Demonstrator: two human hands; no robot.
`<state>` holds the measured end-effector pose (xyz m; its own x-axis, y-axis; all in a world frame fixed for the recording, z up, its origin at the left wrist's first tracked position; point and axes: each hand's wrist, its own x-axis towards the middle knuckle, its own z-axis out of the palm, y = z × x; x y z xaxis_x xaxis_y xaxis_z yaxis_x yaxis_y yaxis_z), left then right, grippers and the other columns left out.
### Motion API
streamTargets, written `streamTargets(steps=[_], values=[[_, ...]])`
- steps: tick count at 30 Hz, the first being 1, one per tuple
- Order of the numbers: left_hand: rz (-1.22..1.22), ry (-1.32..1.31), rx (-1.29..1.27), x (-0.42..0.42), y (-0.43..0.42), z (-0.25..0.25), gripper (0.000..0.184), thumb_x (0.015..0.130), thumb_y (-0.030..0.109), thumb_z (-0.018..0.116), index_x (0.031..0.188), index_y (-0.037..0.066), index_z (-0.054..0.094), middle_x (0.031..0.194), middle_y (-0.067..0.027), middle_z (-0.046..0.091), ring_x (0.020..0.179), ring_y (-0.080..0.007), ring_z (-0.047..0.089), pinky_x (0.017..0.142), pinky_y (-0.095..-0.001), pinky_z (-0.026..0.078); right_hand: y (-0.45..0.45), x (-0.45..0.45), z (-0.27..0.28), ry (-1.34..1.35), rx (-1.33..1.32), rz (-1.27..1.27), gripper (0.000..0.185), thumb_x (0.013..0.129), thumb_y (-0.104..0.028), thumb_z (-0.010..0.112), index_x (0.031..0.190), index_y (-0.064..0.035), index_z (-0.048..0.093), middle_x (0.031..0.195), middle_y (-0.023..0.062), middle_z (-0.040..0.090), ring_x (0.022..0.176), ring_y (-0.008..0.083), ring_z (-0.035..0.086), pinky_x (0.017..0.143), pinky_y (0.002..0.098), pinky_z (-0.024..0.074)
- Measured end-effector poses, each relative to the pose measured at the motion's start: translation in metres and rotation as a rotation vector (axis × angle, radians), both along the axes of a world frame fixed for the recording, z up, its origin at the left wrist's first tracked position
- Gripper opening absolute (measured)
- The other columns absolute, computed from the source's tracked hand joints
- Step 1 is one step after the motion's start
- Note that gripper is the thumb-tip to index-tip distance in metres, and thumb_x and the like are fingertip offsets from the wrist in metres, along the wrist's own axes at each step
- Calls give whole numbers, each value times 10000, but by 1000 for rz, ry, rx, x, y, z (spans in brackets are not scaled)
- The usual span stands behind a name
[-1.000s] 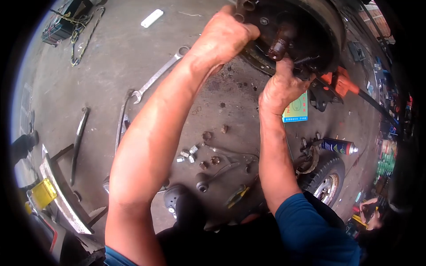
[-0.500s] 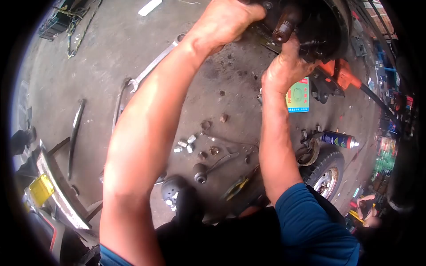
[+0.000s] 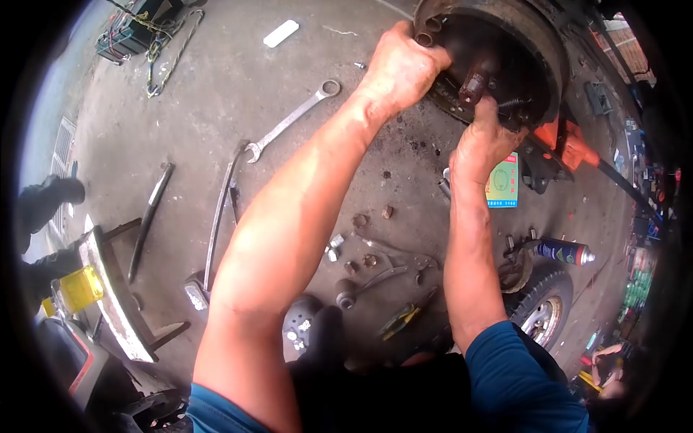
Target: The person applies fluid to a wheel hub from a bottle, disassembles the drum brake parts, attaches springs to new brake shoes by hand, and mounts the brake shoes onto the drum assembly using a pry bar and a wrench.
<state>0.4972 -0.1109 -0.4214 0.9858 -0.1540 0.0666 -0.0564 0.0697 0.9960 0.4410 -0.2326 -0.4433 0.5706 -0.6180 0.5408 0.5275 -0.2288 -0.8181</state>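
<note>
A dark, round brake drum assembly (image 3: 545, 47) hangs at the top right, with a brown axle stub (image 3: 473, 85) and a coil spring (image 3: 510, 103) inside it. My left hand (image 3: 408, 68) is closed on the left rim of the assembly, beside two short tube ends; its fingertips are hidden behind the rim. Below the stub, my right hand (image 3: 485, 148) grips the lower edge of the assembly, thumb pointing up towards the stub, other fingers mostly hidden. A green and yellow box (image 3: 504, 184) lies on the floor behind my right wrist.
On the floor are a combination wrench (image 3: 292, 123), long bars (image 3: 150, 220), several nuts, pliers (image 3: 401, 321), a spray can (image 3: 563, 251) and a wheel (image 3: 543, 314). An orange jack (image 3: 570, 148) stands right of the assembly. A person's dark shoe (image 3: 61, 191) shows at far left.
The view has shifted, so the floor items and assembly appear further right and lower than half a second ago. Both hands remain at the assembly.
</note>
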Motion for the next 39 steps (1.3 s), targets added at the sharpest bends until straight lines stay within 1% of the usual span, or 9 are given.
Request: streamTargets(steps=[8,14,16,20,27,31,34,37,39], values=[[-113,-106,25,-2,6,-11,255,773,100,599,963,-65,638,835,-86,648,718,-121,560,655,-294,468,8,-13,12,75,36,84,583,734,15,645,1271,92,432,1269,172,533,1156,244,539,1035,351,390],[-246,-438,700,-1,18,14,223,784,93,600,937,-62,643,857,-119,628,697,-142,575,632,-307,474,12,-13,9,96,81,78,453,767,32,590,1219,28,562,1157,99,617,1041,187,595,987,331,437],[-136,-595,685,5,12,2,248,780,106,609,966,-56,641,879,-134,629,708,-160,594,621,-314,480,18,-13,17,65,108,134,452,772,23,594,1222,35,562,1161,100,619,1050,192,597,993,339,439],[-156,-199,421,3,11,4,218,749,159,593,895,141,754,890,-135,700,934,-302,664,827,-361,528,17,-17,18,97,127,221,507,766,58,578,1267,58,503,1229,122,574,1116,209,561,1007,345,432],[-59,-178,276,6,-4,-14,223,743,159,590,888,141,757,889,-128,705,923,-341,647,833,-374,528,21,-15,18,61,148,213,458,768,52,594,1224,48,552,1198,109,604,1100,205,580,991,349,451],[-152,-586,782,7,11,-3,221,746,155,580,876,125,756,882,-135,704,953,-334,641,817,-371,525,23,-15,18,58,178,214,445,765,45,597,1209,41,567,1177,101,613,1077,204,589,977,348,459],[-173,-543,695,7,14,1,208,713,150,594,846,128,752,860,-145,698,944,-344,630,777,-378,523,19,-19,15,153,255,167,437,766,33,602,1202,36,573,1172,96,614,1065,199,591,955,344,468],[-353,-624,927,6,22,16,264,784,133,574,993,12,680,962,-177,680,965,-339,605,868,-364,494,21,-16,14,164,268,86,292,788,-13,607,1067,74,612,1072,117,636,953,193,619,867,338,500],[-165,-316,343,0,12,1,371,760,127,611,1087,-46,591,975,-193,668,964,-308,613,858,-354,494,19,-19,12,196,255,51,269,804,-58,617,1037,76,628,1050,120,642,935,193,624,855,335,504]])
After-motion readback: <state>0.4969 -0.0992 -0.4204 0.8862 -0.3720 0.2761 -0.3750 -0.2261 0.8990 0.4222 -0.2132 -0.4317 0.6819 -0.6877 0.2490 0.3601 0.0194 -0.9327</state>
